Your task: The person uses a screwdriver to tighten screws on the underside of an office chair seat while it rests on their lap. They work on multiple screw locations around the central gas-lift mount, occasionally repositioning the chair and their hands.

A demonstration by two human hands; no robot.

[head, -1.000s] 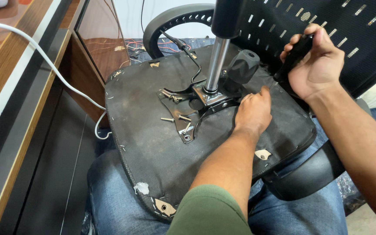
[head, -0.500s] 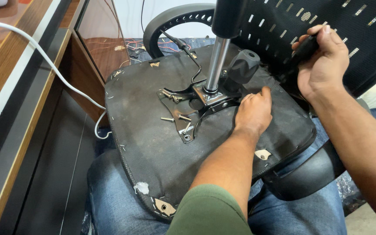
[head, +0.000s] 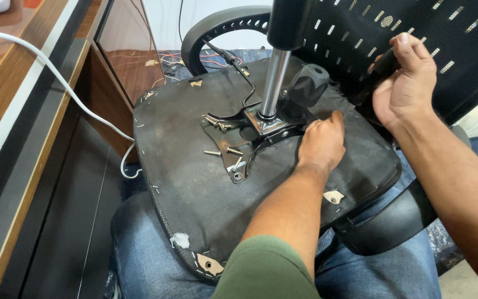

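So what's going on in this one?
A person has an upturned office chair seat across their lap. The left hand rests flat on the seat beside the metal mounting plate and gas cylinder. The right hand grips a black handle by the mesh backrest. Loose screws lie on the plate.

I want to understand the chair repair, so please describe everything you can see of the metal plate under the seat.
The metal plate is a silvery, roughly triangular bracket that lies flat on the dark fabric underside of the upturned seat, which rests on the person's lap. It has bolt holes at its corners, and several loose screws lie on and beside it. The shiny gas cylinder rises from its middle. The left hand rests at its right edge.
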